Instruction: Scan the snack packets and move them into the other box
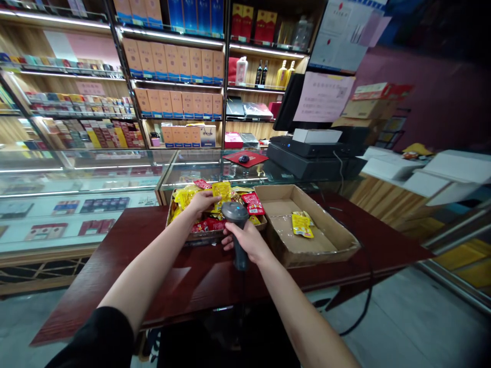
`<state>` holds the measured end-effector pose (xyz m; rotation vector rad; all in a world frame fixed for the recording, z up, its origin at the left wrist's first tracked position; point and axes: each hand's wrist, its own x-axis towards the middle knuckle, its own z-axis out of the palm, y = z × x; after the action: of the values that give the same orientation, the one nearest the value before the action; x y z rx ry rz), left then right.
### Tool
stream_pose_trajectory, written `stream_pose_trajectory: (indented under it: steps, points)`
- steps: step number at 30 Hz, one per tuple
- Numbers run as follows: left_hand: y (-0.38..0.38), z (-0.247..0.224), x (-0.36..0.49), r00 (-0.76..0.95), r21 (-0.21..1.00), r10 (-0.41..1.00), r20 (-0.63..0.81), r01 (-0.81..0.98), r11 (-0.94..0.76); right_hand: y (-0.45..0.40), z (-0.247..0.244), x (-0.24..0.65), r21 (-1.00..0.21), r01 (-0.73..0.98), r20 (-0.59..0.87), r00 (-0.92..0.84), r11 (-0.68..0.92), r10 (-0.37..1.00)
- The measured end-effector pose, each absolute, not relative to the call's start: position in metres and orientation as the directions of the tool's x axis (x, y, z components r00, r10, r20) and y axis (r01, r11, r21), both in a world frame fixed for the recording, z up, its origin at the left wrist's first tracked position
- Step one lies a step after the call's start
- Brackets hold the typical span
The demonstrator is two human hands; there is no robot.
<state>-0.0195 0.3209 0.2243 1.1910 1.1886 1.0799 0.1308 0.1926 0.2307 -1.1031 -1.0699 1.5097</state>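
The person's left grip point(203, 201) pinches a small glossy yellow plastic packet point(221, 195) by its side, above a low brown cardboard box heaped with red and yellow packets point(205, 236). The right grip point(249, 239) is wrapped around the handle of a dark grey pistol-shaped scanner point(235, 212), whose head stands just beside the packet. Both boxes rest on a dark red polished wooden counter point(153, 266).

The packet looks light and pliant, probably slick on its faces; a flat sealed edge seems the surest hold, without squeezing the filled middle. The scanner is likely rigid and heavier, best carried by its handle.

The left fingertips are partly lost against the yellow, the scanner's head covers part of the heap, and the packet's print is too small to read. The scanner's front faces away, out of sight.
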Motion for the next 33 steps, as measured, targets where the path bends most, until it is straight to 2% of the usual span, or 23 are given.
stream_pose_trajectory:
  steps: [9, 16, 22, 29, 33]
  points:
    - [0.326, 0.221, -0.023, 0.124, 0.993, 0.987, -0.106, -0.033, 0.111, 0.19, 0.216, 0.121, -0.99, 0.019, -0.139, -0.076, -0.138, 0.987]
    - [0.326, 0.221, -0.022, 0.117, 0.996, 0.989, -0.088, -0.004, 0.09, 0.185, 0.217, 0.121, -0.991, 0.069, -0.123, -0.063, -0.119, 0.99]
    - [0.333, 0.218, -0.022, 0.079, 0.999, 0.996, -0.039, 0.015, 0.038, 0.189, 0.213, 0.123, -0.992, 0.049, -0.118, -0.067, -0.114, 0.991]
    - [0.325, 0.224, -0.021, 0.104, 0.995, 0.99, -0.097, 0.01, 0.097, 0.188, 0.218, 0.124, -0.993, 0.028, -0.114, -0.068, -0.112, 0.991]
    - [0.322, 0.227, -0.021, 0.096, 0.995, 0.99, -0.1, 0.012, 0.099, 0.202, 0.223, 0.132, -0.996, -0.09, 0.013, 0.012, 0.014, 1.0]
